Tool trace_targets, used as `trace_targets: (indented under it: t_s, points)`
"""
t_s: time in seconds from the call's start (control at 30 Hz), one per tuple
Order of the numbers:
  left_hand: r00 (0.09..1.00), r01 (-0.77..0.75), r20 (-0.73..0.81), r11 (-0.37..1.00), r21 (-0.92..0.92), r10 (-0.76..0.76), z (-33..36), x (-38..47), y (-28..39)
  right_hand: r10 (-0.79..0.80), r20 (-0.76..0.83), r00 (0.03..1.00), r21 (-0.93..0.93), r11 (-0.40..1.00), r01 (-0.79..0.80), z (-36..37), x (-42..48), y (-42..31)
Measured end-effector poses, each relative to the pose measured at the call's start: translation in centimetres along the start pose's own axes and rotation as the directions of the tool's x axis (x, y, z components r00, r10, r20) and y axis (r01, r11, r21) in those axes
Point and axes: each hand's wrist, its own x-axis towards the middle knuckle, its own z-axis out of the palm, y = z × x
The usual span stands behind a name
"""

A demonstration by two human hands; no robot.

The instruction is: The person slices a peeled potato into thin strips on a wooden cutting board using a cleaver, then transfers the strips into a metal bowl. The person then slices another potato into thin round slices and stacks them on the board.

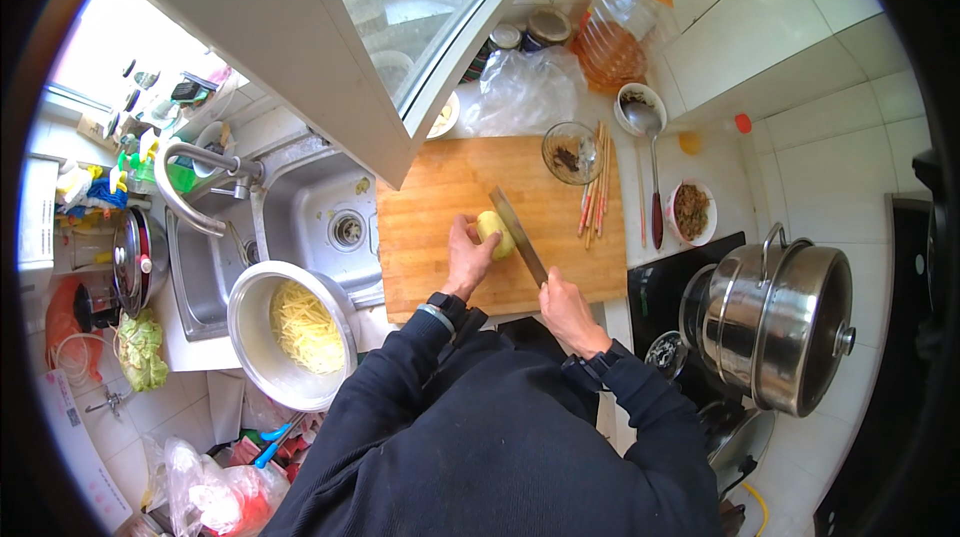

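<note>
On the wooden cutting board [427, 267], my left hand [471, 256] holds a peeled potato [493, 231] from its left and lower side. My right hand [568, 308] grips the handle of a kitchen knife [523, 241], whose blade lies along the potato's right side; whether it has cut in cannot be told. Several chopsticks [598, 188] lie at the board's right, beside a glass bowl [555, 143] with dark bits in it. A metal basin [247, 319] at the lower left holds pale yellow shreds [304, 327].
Left of the board is a steel sink [307, 199] with a curved faucet [176, 192]. An open window frame [390, 154] juts over the board's upper left corner. To the right are a ladle [655, 184], a bowl of minced food [691, 212] and a large steel pot [780, 319] on the black stove.
</note>
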Motion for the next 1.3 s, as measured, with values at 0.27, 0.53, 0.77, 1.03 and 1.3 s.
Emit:
trace_targets:
  t_s: [0.27,0.53,0.77,1.03,1.3]
  points:
    - [0.998,-0.050,-0.027,0.998,0.025,0.051,0.4,0.0,-0.5,-0.009,-0.051,0.999,0.008,1.000,0.010,2.4,2.9,0.6]
    - [0.992,0.120,0.043,0.987,-0.105,-0.116,0.1,-0.1,0.4,-0.012,-0.099,0.995,0.069,0.997,0.019,0.4,-0.4,-0.1]
    - [1.000,-0.025,0.007,0.999,-0.026,0.025,0.3,0.2,-0.5,-0.020,-0.106,0.994,0.055,0.998,0.026,0.0,-1.6,-0.2]
    - [1.000,-0.024,0.016,1.000,0.014,0.024,0.2,0.3,-0.6,-0.020,-0.057,0.998,0.017,1.000,0.021,-0.2,-1.6,-0.3]
    - [0.995,0.098,0.036,0.992,-0.075,-0.096,-0.3,-0.4,1.1,-0.007,-0.019,1.000,0.021,1.000,0.008,1.1,2.0,-0.4]
